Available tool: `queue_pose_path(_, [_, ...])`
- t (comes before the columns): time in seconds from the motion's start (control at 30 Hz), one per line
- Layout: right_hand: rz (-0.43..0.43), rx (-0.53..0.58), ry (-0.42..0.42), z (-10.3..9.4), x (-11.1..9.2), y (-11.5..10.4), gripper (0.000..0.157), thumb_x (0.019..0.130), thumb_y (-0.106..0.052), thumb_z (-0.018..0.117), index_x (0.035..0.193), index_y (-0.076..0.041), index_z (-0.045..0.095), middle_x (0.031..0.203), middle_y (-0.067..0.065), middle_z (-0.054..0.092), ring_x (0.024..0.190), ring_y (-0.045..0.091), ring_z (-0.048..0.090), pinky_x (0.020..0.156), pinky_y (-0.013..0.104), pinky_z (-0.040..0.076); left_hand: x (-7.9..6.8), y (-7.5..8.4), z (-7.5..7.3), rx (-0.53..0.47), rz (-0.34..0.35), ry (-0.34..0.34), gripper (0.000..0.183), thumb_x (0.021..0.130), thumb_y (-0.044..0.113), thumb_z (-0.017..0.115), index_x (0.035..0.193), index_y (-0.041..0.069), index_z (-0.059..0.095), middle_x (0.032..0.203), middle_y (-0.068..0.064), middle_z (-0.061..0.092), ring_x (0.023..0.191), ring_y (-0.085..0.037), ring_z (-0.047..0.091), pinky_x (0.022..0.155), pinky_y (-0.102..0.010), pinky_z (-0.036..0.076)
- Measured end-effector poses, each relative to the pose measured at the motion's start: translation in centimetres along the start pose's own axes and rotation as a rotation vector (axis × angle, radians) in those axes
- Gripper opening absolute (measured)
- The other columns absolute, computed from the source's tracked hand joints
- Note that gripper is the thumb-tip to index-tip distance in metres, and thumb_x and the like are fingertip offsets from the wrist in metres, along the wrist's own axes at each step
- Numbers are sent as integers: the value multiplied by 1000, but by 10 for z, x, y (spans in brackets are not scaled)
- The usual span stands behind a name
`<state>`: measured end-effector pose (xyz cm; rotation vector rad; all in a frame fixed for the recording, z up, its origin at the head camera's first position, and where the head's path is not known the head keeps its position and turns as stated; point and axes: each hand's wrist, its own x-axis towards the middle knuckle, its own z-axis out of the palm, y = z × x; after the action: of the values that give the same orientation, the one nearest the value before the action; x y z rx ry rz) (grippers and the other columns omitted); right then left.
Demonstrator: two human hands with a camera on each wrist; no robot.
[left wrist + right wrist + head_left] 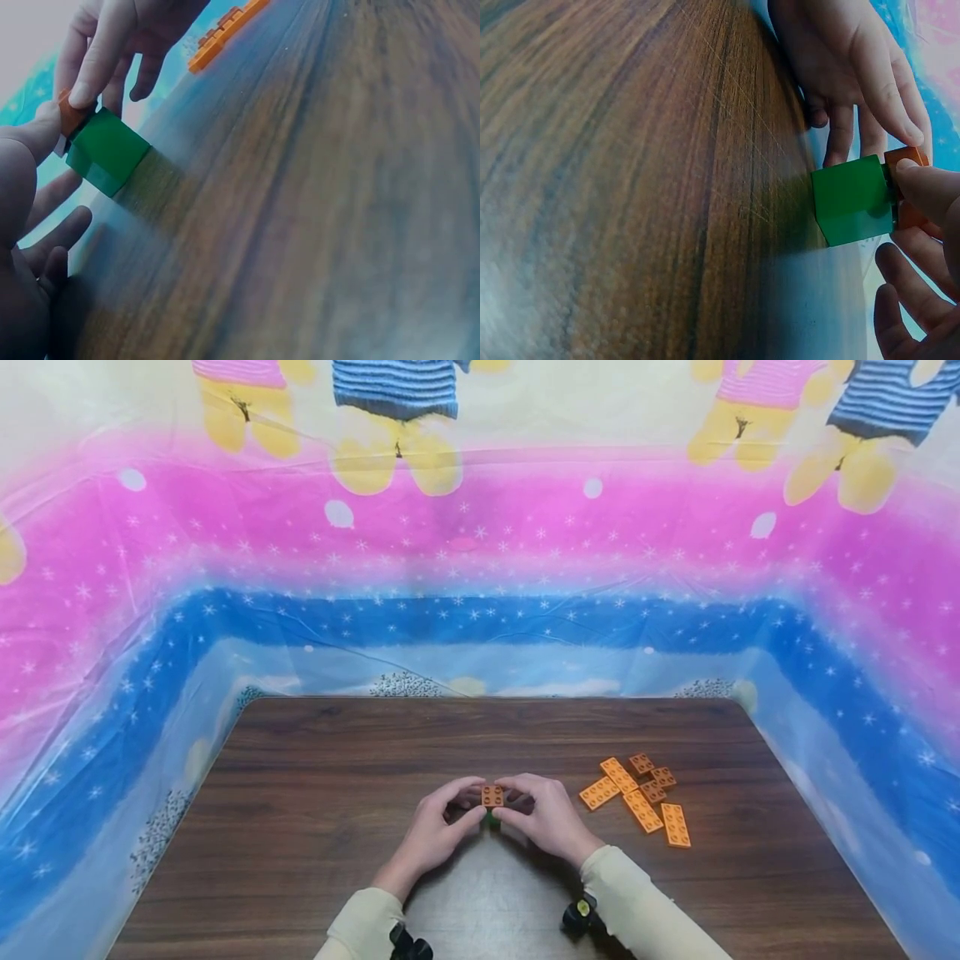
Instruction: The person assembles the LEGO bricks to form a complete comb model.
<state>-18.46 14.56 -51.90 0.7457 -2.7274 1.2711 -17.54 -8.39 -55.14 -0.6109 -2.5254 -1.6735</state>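
Between the two hands, a brown square toy building brick (492, 796) with studs on top sits over a green block (109, 154) that stands on the table. My left hand (435, 828) pinches the brown brick from the left with thumb and fingers. From the other side, the right hand (549, 820) grips the same brick, its thumb on the near face. A narrow dark gap shows between the brown brick (906, 184) and the green block (853, 201) in the right wrist view. The lower fingers of both hands are spread beside the green block.
Right of the hands on the dark wooden table (337, 760) lie several long orange bricks (642, 811) and three small brown bricks (653, 791), grouped closely. One orange brick (676, 825) lies slightly apart. A printed pink and blue cloth (525, 618) surrounds the table's back and sides.
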Motion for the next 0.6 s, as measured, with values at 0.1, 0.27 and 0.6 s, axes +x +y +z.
queue_pose_path(0.1, [-1,1,1,0,0,0,36,94,-25,82,129,-17,74,116,-2,75,97,10,72,79,26,59,1,0,0,-14,-1,-3,38,102,27,73,138,20,67,123,8,73,106,-14,70,87,-35,55])
queue_pose_path(0.27, [3,19,-1,-1,-1,2,38,96,-27,80,131,-17,72,121,-1,75,100,12,73,83,30,60,1,1,1,-22,1,6,35,102,26,73,136,24,69,122,9,73,105,-15,71,89,-36,56])
queue_pose_path(0.6, [1,50,-12,-1,-3,5,32,100,-29,75,130,-20,73,123,-4,75,105,13,73,87,34,60,-1,3,1,-31,-6,10,33,102,28,72,134,22,70,121,6,73,105,-17,72,88,-36,57])
